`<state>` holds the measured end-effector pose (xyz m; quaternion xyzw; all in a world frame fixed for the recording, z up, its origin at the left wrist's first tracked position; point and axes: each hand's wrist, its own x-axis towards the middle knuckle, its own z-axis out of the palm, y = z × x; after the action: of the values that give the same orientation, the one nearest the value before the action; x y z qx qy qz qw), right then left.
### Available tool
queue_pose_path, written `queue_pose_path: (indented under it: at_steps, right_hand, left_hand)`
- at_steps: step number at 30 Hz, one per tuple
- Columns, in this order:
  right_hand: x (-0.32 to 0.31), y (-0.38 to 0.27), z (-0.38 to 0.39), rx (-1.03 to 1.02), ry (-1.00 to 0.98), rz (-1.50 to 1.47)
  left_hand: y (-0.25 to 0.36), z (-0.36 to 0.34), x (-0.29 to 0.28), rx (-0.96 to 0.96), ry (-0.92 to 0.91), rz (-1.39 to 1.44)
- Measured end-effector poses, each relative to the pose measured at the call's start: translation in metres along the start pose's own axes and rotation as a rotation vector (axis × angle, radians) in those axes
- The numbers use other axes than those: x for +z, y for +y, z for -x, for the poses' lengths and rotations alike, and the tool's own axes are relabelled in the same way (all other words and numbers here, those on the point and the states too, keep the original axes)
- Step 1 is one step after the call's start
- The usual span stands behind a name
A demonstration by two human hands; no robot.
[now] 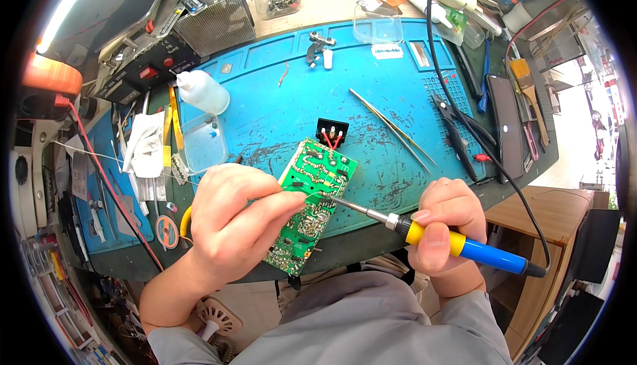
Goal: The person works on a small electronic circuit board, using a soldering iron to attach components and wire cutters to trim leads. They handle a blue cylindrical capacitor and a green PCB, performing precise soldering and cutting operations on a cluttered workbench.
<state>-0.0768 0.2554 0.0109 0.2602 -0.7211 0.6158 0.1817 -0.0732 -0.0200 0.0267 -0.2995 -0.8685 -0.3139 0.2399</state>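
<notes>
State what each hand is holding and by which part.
Right hand grips the soldering iron by its yellow-and-blue handle. Left hand pinches a thin solder wire near its end, over the green circuit board.

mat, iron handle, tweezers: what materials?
Mat: looks like silicone or rubber, matte blue, moulded trays, scorch-like marks. Iron handle in the right hand: blue and yellow, likely plastic or rubber grip, slight sheen. Tweezers: thin, shiny, probably steel.

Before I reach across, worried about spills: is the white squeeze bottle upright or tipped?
Tipped: the white squeeze bottle lies on its side on the blue mat.
</notes>
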Motion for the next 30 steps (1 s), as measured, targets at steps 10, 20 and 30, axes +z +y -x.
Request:
queue_pose_path:
  at_steps: [10, 20, 30]
  right_hand:
    - [-0.0069, 0.0035, 0.0044, -0.061, 0.012, -0.021]
    - [-0.0024, 0.0021, 0.0005, -0.055, -0.013, 0.018]
    - [-0.0004, 0.0018, -0.0015, -0.053, -0.01, 0.019]
  left_hand:
    - [0.0017, -0.0012, -0.0084, -0.021, 0.068, -0.099]
    - [0.0014, -0.0015, -0.01, -0.009, 0.06, -0.113]
    - [0.0012, -0.0019, -0.0092, -0.013, 0.044, -0.126]
